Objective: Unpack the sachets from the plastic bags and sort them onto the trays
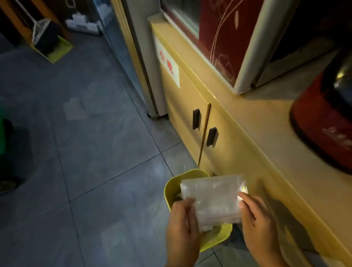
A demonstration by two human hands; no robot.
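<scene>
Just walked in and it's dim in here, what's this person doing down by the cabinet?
A person stands beside the yellow cabinet, holding a clear plastic bag with both hands, the left hand on one edge, the right hand on the other. The bag is over a small yellow bin on the floor. No trays show.

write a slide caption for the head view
Both hands, left hand and right hand, hold a clear plastic bag over a yellow-green bin beside a yellow cabinet.
</scene>
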